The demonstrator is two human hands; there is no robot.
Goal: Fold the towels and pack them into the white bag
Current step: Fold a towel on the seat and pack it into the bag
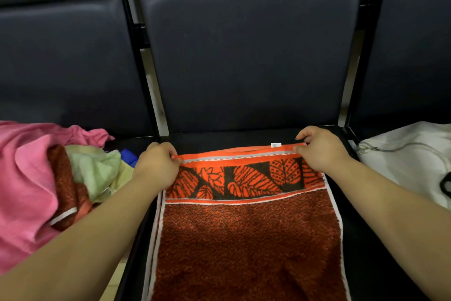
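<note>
We're pinching the far hem of the orange-brown towel (244, 239) w/ both hands. The left hand (157, 166) is nipping the left corner btwn thumb & fingers. The right hand (322, 148) is doing the same at the right corner, just beside the small white label (276, 145).

The towel is lying flat on the middle chair seat (244, 137), w/ its leaf-pattern border at the far end & the rest running back toward us. White edges are showing stacked along the left side, so we're prob. lining up a fold.

To do it well, we're aiming for:
- both corners level
- hem taut but not stretched
- edges matched to the layer under
- a smooth-down before the next fold

The unfolded pile (48, 178) (pink, pale green, another brown) is sitting on the seat to our left. The white bag (410, 161) is lying on the seat to our right, apart from the towel, w/ its opening not clearly showing.
</note>
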